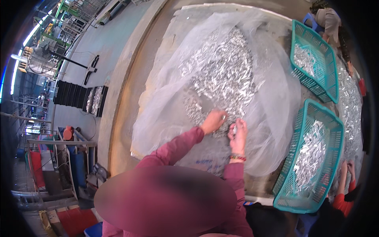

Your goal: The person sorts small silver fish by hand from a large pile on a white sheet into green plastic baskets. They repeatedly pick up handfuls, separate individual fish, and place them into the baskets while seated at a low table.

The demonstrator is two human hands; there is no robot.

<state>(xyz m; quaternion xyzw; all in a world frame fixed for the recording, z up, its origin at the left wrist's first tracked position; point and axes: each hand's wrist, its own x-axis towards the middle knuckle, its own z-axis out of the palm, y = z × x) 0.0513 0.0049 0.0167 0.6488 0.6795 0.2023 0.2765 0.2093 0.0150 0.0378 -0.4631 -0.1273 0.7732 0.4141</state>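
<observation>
- Lying across the middle of the frame, a heap of short silvery metal pieces [225, 71] sits on crumpled translucent white sheeting [276, 106]
- The left hand [213, 122] is at the heap's lower end, just below the middle of the frame, fingers bent inward; a silvery glint shows at the tips, but I cannot tell whether a piece is pinched there
- The right hand [238, 136], with a beaded bracelet [237, 157] at its wrist, is just right of it and slightly lower, fingers curled upward; silver shows beside them, and whether it is gripped I cannot tell
- From both sets of fingertips the main heap lies toward the top of the frame, its long axis running roughly up and down, while single pieces point every way
- The left hand is a little higher in the frame and nearer the thin scatter of pieces [192, 106] on its left; the right hand is nearer the lower teal plastic basket [286, 172]
- That basket, at lower right, holds similar pieces [310, 156], as does the upper teal plastic basket [321, 91] at upper right
- At the right edge, a co-worker's hands [348, 167] are beside another silvery spread [350, 118]
</observation>
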